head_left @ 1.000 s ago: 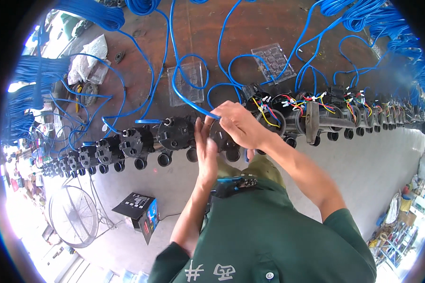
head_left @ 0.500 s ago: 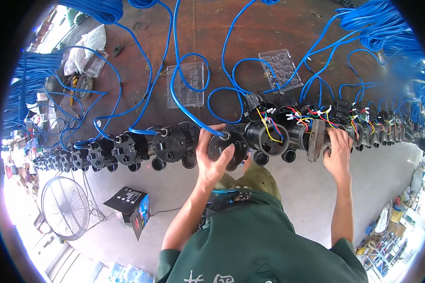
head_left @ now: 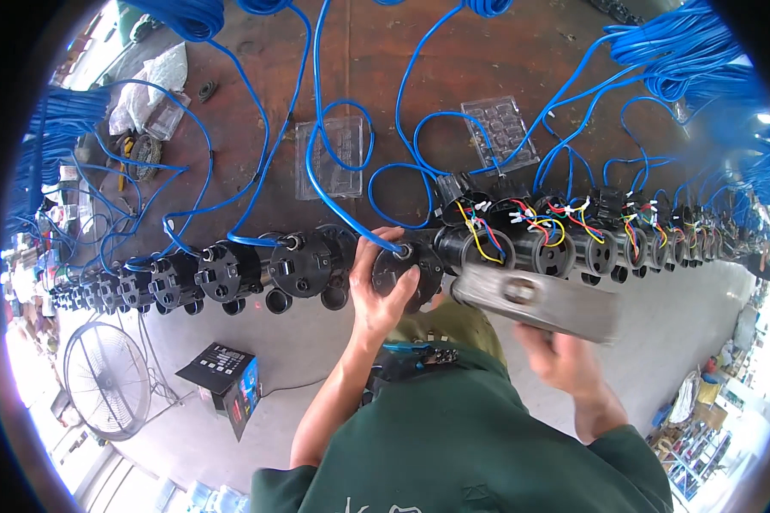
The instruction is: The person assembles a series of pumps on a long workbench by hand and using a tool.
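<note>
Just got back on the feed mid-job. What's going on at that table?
A person's left hand grips a black round cap, thumb across its face; a blue cable enters it. The right hand holds a grey block-shaped tool, apparently a hammer, blurred, in front of the row. To the left, black units have their caps on; to the right, open black housings show coloured wires.
</note>
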`<action>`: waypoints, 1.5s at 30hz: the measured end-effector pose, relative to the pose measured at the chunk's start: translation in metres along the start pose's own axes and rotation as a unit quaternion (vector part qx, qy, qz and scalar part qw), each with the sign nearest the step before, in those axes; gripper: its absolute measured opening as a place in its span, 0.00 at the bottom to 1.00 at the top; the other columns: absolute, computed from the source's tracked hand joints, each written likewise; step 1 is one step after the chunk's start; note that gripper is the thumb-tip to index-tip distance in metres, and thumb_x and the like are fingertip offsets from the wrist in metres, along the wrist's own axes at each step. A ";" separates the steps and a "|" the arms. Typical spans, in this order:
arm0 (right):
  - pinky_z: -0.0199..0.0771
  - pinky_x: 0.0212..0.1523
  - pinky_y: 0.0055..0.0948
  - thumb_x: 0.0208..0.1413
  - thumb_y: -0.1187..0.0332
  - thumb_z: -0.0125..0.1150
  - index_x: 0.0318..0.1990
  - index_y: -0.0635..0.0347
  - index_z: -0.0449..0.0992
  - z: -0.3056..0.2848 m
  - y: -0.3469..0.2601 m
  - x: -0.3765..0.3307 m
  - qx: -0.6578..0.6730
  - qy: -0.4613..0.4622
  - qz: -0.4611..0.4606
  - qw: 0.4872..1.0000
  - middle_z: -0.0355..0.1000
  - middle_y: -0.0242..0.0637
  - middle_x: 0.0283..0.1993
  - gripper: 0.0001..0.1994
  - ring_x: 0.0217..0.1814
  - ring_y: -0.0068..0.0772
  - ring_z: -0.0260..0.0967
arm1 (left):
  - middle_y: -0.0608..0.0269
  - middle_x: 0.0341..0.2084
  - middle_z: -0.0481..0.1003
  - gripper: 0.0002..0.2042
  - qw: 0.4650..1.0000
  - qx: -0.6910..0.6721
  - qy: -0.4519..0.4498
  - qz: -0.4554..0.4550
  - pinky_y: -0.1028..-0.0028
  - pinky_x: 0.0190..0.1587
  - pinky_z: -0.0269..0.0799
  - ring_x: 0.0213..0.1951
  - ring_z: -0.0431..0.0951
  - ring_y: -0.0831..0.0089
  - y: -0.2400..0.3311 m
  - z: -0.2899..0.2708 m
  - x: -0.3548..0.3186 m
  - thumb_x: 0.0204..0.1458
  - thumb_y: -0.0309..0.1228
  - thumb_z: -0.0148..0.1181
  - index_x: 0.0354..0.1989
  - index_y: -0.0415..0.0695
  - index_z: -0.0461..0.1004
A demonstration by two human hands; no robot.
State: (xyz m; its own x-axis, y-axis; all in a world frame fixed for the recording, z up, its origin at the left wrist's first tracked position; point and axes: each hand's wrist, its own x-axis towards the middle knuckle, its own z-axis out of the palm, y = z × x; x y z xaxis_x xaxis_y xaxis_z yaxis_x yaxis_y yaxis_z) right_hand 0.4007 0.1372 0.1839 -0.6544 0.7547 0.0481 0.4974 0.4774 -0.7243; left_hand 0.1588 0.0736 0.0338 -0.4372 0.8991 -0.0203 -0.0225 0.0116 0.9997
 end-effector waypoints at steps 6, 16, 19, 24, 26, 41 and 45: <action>0.77 0.34 0.40 0.65 0.71 0.65 0.54 0.63 0.76 0.017 -0.018 0.023 -0.014 -0.082 0.196 0.977 0.82 0.47 0.37 0.13 0.34 0.54 0.80 | 0.52 0.54 0.74 0.26 1.000 0.006 0.007 0.024 0.63 0.62 0.69 0.56 0.75 0.61 0.002 -0.002 -0.001 0.48 0.36 0.71 0.55 0.36 0.77; 0.69 0.26 0.45 0.66 0.62 0.66 0.47 0.69 0.75 0.030 0.001 0.018 -0.033 -0.054 0.134 0.989 0.75 0.51 0.24 0.16 0.25 0.58 0.75 | 0.52 0.56 0.73 0.26 0.996 0.068 -0.008 0.055 0.61 0.62 0.72 0.58 0.77 0.55 0.000 -0.006 -0.004 0.46 0.34 0.73 0.54 0.38 0.76; 0.68 0.26 0.35 0.67 0.64 0.66 0.45 0.70 0.75 0.005 -0.048 0.034 -0.007 -0.027 0.120 0.992 0.74 0.45 0.23 0.15 0.21 0.38 0.71 | 0.50 0.62 0.70 0.44 0.991 0.051 0.004 0.121 0.57 0.67 0.67 0.63 0.72 0.52 -0.002 -0.010 -0.007 0.36 0.42 0.83 0.63 0.38 0.69; 0.73 0.36 0.27 0.68 0.70 0.63 0.52 0.67 0.78 0.028 -0.082 0.042 0.033 0.047 -0.119 0.991 0.77 0.34 0.39 0.11 0.33 0.20 0.70 | 0.47 0.62 0.71 0.53 0.981 0.141 -0.011 0.131 0.52 0.68 0.65 0.64 0.71 0.47 -0.023 -0.014 -0.017 0.27 0.44 0.88 0.67 0.40 0.66; 0.75 0.35 0.39 0.65 0.67 0.66 0.51 0.67 0.77 0.057 -0.054 0.041 -0.054 -0.054 -0.038 0.996 0.79 0.46 0.38 0.13 0.34 0.41 0.77 | 0.50 0.59 0.73 0.51 0.985 0.122 -0.014 0.121 0.53 0.66 0.67 0.62 0.72 0.48 -0.025 -0.013 -0.015 0.27 0.43 0.87 0.66 0.42 0.68; 0.74 0.33 0.48 0.67 0.61 0.66 0.51 0.72 0.75 0.048 -0.007 0.021 -0.173 -0.059 0.114 0.977 0.74 0.60 0.26 0.19 0.33 0.68 0.74 | 0.54 0.56 0.75 0.49 0.982 0.143 0.010 0.127 0.56 0.62 0.69 0.56 0.76 0.53 -0.025 -0.018 -0.019 0.26 0.44 0.87 0.63 0.44 0.70; 0.67 0.28 0.29 0.68 0.64 0.65 0.48 0.69 0.78 0.015 -0.066 0.045 -0.053 -0.037 0.060 0.996 0.74 0.37 0.25 0.13 0.25 0.22 0.66 | 0.54 0.56 0.75 0.50 0.986 0.134 -0.010 0.102 0.56 0.62 0.68 0.56 0.76 0.52 -0.020 -0.022 -0.012 0.25 0.46 0.86 0.63 0.45 0.69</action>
State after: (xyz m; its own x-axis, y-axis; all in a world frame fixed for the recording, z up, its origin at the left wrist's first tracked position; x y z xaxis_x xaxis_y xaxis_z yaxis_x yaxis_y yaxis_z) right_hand 0.3299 0.1327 0.2233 -0.6246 0.7761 -0.0872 0.6295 0.4342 -0.6444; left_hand 0.1441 0.0532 0.0136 -0.3897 0.9034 0.1787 0.3034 -0.0573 0.9511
